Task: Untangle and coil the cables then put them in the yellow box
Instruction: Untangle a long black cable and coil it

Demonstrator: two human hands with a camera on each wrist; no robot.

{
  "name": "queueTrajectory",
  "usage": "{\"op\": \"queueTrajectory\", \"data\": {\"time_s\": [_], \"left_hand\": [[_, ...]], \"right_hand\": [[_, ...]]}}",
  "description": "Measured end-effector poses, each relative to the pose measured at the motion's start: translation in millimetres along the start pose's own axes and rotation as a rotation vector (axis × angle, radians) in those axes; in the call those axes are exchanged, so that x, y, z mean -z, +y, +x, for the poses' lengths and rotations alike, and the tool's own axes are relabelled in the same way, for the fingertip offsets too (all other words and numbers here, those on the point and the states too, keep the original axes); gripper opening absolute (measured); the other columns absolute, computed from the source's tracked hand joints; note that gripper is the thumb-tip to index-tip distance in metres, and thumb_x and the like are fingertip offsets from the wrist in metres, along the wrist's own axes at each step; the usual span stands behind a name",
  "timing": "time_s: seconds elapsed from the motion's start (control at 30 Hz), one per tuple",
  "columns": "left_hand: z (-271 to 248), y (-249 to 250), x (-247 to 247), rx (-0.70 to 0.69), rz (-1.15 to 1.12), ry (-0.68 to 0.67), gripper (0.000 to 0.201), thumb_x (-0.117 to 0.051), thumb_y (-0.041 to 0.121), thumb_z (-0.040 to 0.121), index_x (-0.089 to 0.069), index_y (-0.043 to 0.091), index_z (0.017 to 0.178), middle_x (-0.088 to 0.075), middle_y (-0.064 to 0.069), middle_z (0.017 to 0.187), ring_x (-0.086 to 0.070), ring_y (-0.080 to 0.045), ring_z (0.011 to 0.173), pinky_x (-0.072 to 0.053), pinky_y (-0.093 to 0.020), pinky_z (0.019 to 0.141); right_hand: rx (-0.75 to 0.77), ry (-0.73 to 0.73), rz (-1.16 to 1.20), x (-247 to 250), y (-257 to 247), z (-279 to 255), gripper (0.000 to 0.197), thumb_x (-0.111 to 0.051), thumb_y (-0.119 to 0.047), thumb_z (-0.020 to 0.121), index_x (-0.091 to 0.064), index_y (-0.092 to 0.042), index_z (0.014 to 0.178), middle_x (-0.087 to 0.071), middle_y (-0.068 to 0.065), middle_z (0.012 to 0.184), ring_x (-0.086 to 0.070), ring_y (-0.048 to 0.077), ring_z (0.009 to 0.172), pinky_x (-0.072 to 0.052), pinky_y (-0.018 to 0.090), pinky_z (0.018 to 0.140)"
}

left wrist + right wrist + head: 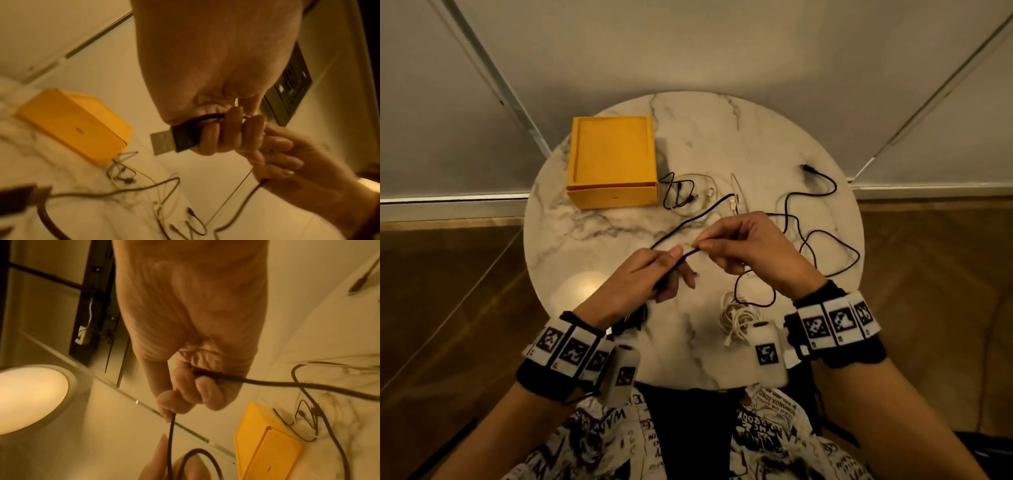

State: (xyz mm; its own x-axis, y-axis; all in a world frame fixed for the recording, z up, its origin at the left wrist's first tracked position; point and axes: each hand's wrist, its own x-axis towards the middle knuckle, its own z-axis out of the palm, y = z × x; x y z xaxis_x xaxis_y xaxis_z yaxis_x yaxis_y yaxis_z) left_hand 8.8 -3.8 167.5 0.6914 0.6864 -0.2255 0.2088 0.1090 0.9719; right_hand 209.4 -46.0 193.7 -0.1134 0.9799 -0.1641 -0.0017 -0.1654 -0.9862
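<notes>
A long black cable (688,254) spans my two hands above the round marble table (722,137). My left hand (674,267) curls its fingers (222,138) round the end with the USB plug (164,142). Just to the right, my right hand (703,245) pinches the same cable (267,382) between thumb and fingertips (205,389). The rest of it winds in loose loops over the table's right side to a black plug (808,168). The open yellow box (613,161) stands at the back left, with nothing in it.
A small tangle of thin black and white cables (683,195) lies just right of the box. A coiled white cable (738,317) sits near the front edge. A dark bundle (633,320) is partly hidden under my left wrist. Lamp glare (582,291) marks the front left.
</notes>
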Motion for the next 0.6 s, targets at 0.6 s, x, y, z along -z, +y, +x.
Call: {"op": "queueTrajectory", "data": {"time_s": [0.6], "left_hand": [[12.2, -2.3, -15.2, 0.052, -0.721, -0.014, 0.045, -0.031, 0.030, 0.097, -0.066, 0.014, 0.073, -0.030, 0.009, 0.041, -0.017, -0.009, 0.038, -0.016, -0.025, 0.043]], "right_hand": [[-0.002, 0.270, 0.415, 4.2, 19.7, 13.5, 0.012, -0.054, 0.007, 0.090, -0.065, 0.002, 0.091, -0.054, -0.001, 0.059, -0.044, 0.008, 0.053, -0.030, 0.021, 0.051]]}}
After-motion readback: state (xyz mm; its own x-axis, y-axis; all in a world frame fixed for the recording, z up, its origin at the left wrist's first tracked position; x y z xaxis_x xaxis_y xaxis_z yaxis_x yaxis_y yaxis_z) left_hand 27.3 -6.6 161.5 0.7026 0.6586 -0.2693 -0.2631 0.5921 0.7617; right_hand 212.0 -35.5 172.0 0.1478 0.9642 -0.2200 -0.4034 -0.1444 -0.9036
